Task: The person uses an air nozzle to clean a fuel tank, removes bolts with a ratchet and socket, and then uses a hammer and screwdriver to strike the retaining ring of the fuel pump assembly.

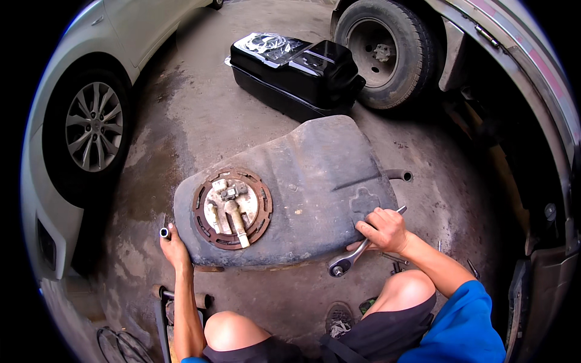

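A worn grey fuel tank point(308, 169) lies in front of me, with a rusty ring point(262, 212) around a dirty pump flange point(235, 209) on its top. My left hand point(173, 248) is at the tank's left end, closed on a small chrome socket point(164, 233). My right hand point(384, 230) grips a chrome ratchet wrench point(341, 264) at the tank's front right, the ratchet head hanging below the tank's edge. A short pipe point(396, 175) sticks out from the right side of the tank.
A black tank point(272, 81) with foil-like wrapping lies beyond, beside a vehicle's wheel point(382, 57). A white car point(54, 54) stands left; a vehicle body point(551, 121) runs along the right. A jack point(163, 308), hoses point(118, 348) and loose tools point(396, 263) lie nearby.
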Available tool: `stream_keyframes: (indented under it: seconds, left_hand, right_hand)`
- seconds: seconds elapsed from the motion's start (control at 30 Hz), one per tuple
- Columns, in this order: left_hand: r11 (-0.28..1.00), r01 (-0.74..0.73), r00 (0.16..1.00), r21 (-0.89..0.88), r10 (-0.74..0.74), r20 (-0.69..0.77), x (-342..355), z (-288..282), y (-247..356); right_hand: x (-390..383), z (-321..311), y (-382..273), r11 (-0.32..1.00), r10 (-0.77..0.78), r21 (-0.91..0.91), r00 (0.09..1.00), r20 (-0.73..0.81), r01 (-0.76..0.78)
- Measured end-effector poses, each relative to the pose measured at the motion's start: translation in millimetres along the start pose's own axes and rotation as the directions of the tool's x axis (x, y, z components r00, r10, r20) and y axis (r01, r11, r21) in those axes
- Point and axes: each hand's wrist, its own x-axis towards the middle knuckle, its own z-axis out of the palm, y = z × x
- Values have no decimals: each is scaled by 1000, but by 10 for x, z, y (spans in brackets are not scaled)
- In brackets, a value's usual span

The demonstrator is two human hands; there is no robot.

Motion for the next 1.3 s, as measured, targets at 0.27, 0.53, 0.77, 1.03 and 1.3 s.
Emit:
stream_keyframes:
  seconds: [0.27, 0.53, 0.77, 1.03, 1.3]
  left_hand:
    - [949, -94, 984, 302, 43, 171, -626, -442, 488]
    - [955, 81, 845, 286, -218, 489, -242, -921, 1239]
    - [969, -210, 714, 134, 58, 698, 356, -652, 2102]
    - [989, -42, 467, -143, 146, 872, -244, -337, 2011]
    - [952, -38, 432, -305, 291, 854, -416, -234, 1899]
  right_hand:
    - [43, -105, 466, 989, 126, -88, 986, 112, -116]
    - [291, -188, 26, 870, 466, 116, 876, 122, -479]
    - [1379, -741, -349, 187, 723, 667, 561, 404, -721]
    - [1762, -788, -894, -726, 398, 521, 343, 851, -449]
    - [1598, -659, -706, -958, 282, 286, 118, 952, -12]
